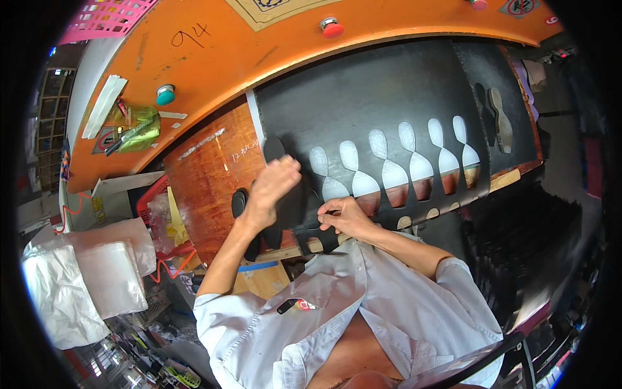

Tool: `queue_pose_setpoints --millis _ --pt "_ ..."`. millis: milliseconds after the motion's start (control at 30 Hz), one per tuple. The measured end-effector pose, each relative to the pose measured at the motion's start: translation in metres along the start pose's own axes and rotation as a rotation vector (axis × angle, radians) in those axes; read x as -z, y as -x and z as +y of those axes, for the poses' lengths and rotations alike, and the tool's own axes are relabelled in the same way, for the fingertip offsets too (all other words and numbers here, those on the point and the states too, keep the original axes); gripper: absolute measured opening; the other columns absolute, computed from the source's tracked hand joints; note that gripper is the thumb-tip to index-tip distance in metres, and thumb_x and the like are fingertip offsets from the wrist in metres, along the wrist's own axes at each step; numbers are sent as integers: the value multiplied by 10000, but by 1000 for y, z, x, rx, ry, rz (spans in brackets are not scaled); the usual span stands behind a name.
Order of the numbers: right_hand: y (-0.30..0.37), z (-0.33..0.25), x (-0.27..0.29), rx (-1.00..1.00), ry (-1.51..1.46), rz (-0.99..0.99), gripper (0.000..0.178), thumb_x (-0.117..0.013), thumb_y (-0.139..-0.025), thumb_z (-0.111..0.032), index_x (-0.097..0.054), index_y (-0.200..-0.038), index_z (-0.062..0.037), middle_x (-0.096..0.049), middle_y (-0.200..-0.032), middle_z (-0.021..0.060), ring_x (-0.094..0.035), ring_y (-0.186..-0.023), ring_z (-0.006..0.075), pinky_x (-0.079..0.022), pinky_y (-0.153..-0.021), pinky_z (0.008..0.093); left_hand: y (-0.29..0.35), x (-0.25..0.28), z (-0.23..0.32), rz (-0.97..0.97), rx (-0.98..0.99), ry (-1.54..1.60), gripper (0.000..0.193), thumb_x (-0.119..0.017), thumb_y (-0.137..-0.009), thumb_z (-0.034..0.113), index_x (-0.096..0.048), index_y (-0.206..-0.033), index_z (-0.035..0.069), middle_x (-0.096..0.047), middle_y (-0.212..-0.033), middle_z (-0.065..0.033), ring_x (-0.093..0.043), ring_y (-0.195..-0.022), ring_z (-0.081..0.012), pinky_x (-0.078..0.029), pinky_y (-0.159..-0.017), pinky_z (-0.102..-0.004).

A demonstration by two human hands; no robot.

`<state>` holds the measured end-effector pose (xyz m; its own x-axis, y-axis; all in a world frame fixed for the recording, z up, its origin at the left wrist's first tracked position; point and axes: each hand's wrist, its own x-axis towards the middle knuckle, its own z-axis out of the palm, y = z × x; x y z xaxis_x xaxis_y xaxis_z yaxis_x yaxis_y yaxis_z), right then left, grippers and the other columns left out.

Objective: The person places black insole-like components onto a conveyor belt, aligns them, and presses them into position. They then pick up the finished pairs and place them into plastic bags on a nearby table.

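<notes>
A large black sheet (363, 84) covers the work surface in front of me. A row of shoe-sole-shaped holes (395, 172) runs along its near side, showing white and brown beneath. My right hand (350, 219) is at the sheet's near left edge, thumb and fingers pinched on it. To its left, my left hand (275, 188) hovers over or touches a black sole-shaped piece (293, 206); its fingers are smeared, so their grip is unclear. More black sole pieces (240, 202) lie left of that wrist. On the sheet's far right rests a sole-shaped cutting die (500, 120).
An orange machine front (240, 48) spans the far side, with a red button (331, 28) and a green button (165, 95). A reddish-brown board (210, 172) lies left of the sheet. Clear plastic bags (113, 279) hang at lower left. Dark stacked sheets (531, 240) stand at right.
</notes>
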<state>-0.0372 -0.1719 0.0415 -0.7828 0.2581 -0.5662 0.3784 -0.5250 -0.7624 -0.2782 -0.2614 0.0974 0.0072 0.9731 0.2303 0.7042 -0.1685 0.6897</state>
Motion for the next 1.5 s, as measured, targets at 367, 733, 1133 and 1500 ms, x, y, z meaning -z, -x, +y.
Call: queue_pose_setpoints --millis 367,733,1133,1500 --pt "-7 3 12 -245 -302 -81 120 -702 -949 -38 -725 -1064 -10 -701 -867 34 -637 -639 92 -386 -486 234 26 -16 -13 -381 -170 -284 871 -817 -775 107 -452 -1565 97 -395 -1654 -141 -356 -1549 -335 -302 -1278 -510" --pt "19 -42 12 65 182 -22 400 -588 -1083 -325 -641 -1265 28 -703 -1232 149 -723 -1019 172 -541 -777 282 -3 45 9 601 544 385 256 -629 -1053 214 -687 -1105 -29 -712 -1041 -33 -631 -932 -124 -540 -839 -327" --pt "-51 -70 -38 -93 -272 -50 281 -698 -1021 -234 -655 -1145 15 -735 -998 108 -699 -830 150 -584 -714 278 78 -88 89 763 601 317 453 -633 -979 60 -586 -1428 28 -595 -1413 -150 -558 -1333 -337 -451 -1123 -436" --pt "-100 -60 -95 649 861 -8 421 -638 -1037 -227 -617 -1259 130 -732 -1002 153 -661 -834 161 -556 -718 336 143 -106 72 1135 1178 894 535 -729 -1015 293 -532 -1311 -108 -715 -1003 -125 -725 -742 -170 -594 -630 -277"
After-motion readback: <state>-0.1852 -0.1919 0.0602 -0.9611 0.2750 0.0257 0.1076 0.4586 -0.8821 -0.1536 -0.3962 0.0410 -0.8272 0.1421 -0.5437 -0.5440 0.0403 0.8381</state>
